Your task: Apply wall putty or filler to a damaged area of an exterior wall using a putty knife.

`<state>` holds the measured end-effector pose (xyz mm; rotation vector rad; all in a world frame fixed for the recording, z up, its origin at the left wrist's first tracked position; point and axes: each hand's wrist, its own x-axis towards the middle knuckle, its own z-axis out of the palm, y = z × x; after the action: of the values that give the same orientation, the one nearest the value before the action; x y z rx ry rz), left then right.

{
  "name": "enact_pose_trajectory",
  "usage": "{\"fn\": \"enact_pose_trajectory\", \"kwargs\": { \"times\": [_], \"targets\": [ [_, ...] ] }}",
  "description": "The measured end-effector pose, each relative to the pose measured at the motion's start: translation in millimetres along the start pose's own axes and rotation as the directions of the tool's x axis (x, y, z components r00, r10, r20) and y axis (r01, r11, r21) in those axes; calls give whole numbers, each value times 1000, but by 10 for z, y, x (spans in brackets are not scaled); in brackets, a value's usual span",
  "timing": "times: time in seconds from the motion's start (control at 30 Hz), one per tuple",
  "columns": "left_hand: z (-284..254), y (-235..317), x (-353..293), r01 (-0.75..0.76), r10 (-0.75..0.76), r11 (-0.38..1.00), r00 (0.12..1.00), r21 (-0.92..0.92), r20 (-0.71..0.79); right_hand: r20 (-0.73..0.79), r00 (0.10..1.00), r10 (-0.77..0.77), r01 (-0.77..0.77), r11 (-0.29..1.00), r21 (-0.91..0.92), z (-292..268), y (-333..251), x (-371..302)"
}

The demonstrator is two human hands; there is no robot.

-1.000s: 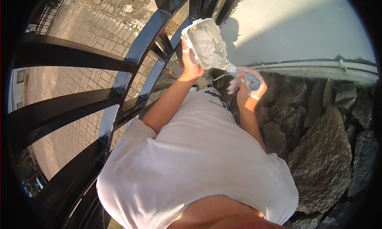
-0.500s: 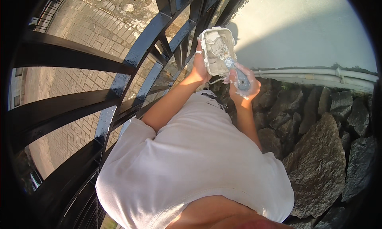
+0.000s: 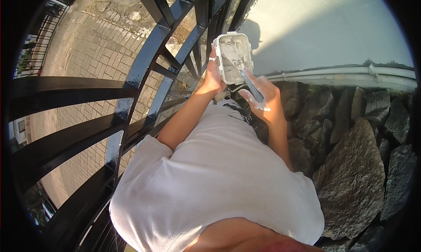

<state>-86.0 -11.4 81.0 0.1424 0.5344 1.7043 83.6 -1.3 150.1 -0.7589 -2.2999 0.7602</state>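
Upper centre, the left hand point(image 3: 213, 79) grips a white rectangular plastic tub point(image 3: 233, 81); the right hand point(image 3: 267, 98) clasps a grey-handled scraper point(image 3: 252, 86), apparently working pale paste point(image 3: 229, 49); scooping calls for steadiness.

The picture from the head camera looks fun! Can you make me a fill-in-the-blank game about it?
1. The hand holding the white tub is the person's ____ one.
2. The other hand holds the tool by its blue-gray ____.
3. The bars of the fence are coloured ____.
4. The big rough stones are on the ____ side of the picture.

Missing words: left; handle; black; right.
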Motion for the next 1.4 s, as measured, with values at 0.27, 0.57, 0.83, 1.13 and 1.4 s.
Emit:
{"fn": "enact_pose_trajectory", "kwargs": {
  "times": [0.27, 0.57, 0.83, 1.13, 1.4],
  "targets": [
    [-167, 53, 129, -94, 107, 991, 984, -94, 146, 127, 991, 48, -54, 998, 39, -105, 18, -133],
    [-16, -72, 121, -16, 15, 1000, 993, 6, 116, 8, 999, 50, -50, 998, 28, -58, 32, -120],
    [-100, -85, 126, -22, 35, 997, 985, -77, 166, -4, 999, 34, -34, 998, -56, -88, 62, -142],
    [-124, -114, 191, -53, 55, 995, 998, -82, 28, 7, 999, 35, -34, 992, -121, -27, 102, -19],
    [-124, -76, 216, -42, 48, 997, 993, -61, 108, 45, 998, 52, -51, 998, -37, -357, 11, -54]
  ]
}}
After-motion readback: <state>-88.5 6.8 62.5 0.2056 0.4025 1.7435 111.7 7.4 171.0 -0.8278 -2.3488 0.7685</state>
